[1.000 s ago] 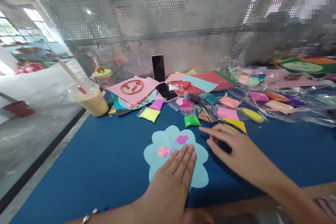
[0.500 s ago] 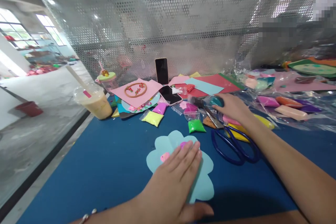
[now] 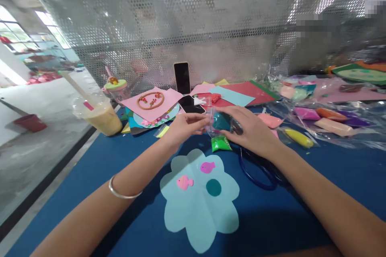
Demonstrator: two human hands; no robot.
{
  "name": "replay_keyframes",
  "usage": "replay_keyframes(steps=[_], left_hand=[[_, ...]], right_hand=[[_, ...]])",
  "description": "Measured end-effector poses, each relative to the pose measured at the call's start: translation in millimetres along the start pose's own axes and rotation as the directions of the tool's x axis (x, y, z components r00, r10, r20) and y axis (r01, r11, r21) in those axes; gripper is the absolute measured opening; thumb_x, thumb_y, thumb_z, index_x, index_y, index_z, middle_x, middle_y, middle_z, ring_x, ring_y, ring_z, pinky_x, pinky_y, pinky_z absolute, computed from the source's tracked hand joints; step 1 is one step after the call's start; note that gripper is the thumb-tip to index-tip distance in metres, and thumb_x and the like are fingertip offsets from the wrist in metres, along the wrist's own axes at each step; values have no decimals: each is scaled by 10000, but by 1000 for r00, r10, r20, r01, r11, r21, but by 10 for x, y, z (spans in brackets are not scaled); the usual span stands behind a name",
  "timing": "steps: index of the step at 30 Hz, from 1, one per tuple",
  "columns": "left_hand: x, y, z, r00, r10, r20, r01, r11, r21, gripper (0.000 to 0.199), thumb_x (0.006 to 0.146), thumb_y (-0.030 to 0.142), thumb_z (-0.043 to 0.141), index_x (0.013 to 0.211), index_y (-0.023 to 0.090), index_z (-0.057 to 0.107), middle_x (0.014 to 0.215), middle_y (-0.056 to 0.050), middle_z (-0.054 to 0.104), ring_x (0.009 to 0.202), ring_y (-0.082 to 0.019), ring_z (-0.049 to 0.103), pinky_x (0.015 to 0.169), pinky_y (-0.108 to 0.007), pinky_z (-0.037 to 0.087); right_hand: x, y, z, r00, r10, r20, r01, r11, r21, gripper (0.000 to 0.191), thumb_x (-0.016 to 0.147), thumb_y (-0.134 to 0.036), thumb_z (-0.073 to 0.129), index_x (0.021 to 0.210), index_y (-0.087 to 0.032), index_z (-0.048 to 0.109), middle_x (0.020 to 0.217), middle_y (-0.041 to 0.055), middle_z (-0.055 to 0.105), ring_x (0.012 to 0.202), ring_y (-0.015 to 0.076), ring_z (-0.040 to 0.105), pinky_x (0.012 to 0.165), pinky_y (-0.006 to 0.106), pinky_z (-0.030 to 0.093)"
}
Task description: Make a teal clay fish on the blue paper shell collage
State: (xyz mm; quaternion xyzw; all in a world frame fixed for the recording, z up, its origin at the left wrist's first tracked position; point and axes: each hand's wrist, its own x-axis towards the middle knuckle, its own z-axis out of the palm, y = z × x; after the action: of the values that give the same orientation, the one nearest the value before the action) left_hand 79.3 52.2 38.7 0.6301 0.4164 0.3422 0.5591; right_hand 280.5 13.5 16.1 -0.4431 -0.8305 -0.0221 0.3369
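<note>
Both my hands meet above the far side of the blue table. My left hand (image 3: 191, 126) pinches the left edge of a clear bag with teal clay (image 3: 220, 121). From the right, my right hand (image 3: 249, 128) holds the same bag between thumb and fingers. Nearer to me lies a light blue scalloped paper (image 3: 197, 213), bearing a pink fish (image 3: 184, 182), a purple fish (image 3: 208, 167) and a flat teal disc (image 3: 214, 187). A green clay bag (image 3: 221, 143) sits just below my hands. Scissors with blue handles (image 3: 257, 184) are partly under my right hand.
At the left stand a drink cup (image 3: 104, 118) and a lidded cup (image 3: 117, 88). A phone (image 3: 182, 77) leans upright on the mesh wall; another phone (image 3: 191, 105) lies flat. Coloured papers (image 3: 235, 95) and clay bags (image 3: 331, 122) lie behind and right.
My left hand has lifted off the scalloped paper and moved forward to the teal bag, uncovering the teal disc. My right hand has brought the bag leftward from beside the scissors.
</note>
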Motion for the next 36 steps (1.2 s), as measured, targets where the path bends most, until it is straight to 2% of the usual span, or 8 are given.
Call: replay_keyframes(steps=[7, 11, 14, 18, 23, 26, 30, 36], left_hand=[[-34, -47, 12, 999, -37, 15, 37, 999, -30, 106, 708, 217, 734, 667, 127, 698, 598, 20, 627, 565, -60, 534, 610, -187, 454], [-57, -28, 27, 1000, 3, 13, -3, 1000, -21, 126, 677, 240, 751, 674, 126, 697, 642, 1, 652, 619, -80, 563, 595, -188, 436], [-101, -27, 77, 998, 63, 20, -64, 996, 56, 156, 681, 259, 743, 642, 125, 672, 639, -3, 646, 615, -93, 565, 586, -203, 434], [-146, -49, 165, 978, 190, 87, -207, 941, 268, 177, 722, 230, 689, 593, 135, 615, 604, 10, 623, 578, -95, 545, 554, -202, 426], [-312, -64, 192, 931, 328, 158, -359, 760, 541, 110, 794, 255, 644, 745, 157, 648, 719, -5, 651, 688, -138, 582, 650, -253, 468], [-632, -122, 140, 868, 457, 195, -430, 493, 756, 173, 862, 289, 576, 985, 194, 653, 957, -56, 628, 877, -200, 566, 785, -345, 455], [-1125, -271, 82, 785, 528, 324, -492, 213, 844, 217, 904, 231, 493, 1066, 246, 637, 927, -50, 606, 867, -194, 534, 770, -329, 413], [-1267, -362, 102, 793, 442, 419, -517, 126, 846, 233, 913, 302, 485, 1096, 274, 625, 999, -32, 614, 870, -200, 516, 789, -344, 400]], right_hand=[[-18, -11, 33, 999, 2, 39, -2, 1000, 14, 499, 844, -167, 526, 1321, -266, 416, 1294, 79, 507, 1184, 234, 495, 961, 431, 443], [-5, -105, 44, 997, -7, -73, 6, 1000, -3, 395, 817, -207, 564, 1207, -229, 508, 1197, 112, 491, 1164, 264, 474, 959, 442, 417], [-3, -192, 44, 993, 106, -52, -100, 990, 104, 130, 854, -289, 533, 950, -205, 555, 919, 61, 547, 869, 196, 561, 735, 330, 477], [-14, -266, 52, 961, 234, 146, -267, 923, 276, 285, 901, -421, 455, 717, -202, 458, 627, -29, 484, 552, 109, 453, 496, 233, 356], [-22, -237, 54, 949, 226, 219, -274, 936, 220, 342, 931, -369, 392, 635, -196, 383, 576, -41, 418, 534, 102, 388, 485, 243, 276], [-12, -202, 49, 939, 282, 196, -321, 923, 213, 335, 930, -345, 384, 628, -199, 375, 565, -42, 406, 526, 104, 383, 488, 245, 281], [-10, -196, 43, 933, 314, 174, -347, 916, 204, 320, 921, -316, 392, 622, -205, 365, 559, -37, 419, 519, 108, 400, 474, 243, 294], [-77, -197, 15, 977, 213, 4, -213, 977, 8, 182, 875, -236, 456, 694, -212, 455, 640, -8, 520, 583, 130, 495, 545, 263, 360]])
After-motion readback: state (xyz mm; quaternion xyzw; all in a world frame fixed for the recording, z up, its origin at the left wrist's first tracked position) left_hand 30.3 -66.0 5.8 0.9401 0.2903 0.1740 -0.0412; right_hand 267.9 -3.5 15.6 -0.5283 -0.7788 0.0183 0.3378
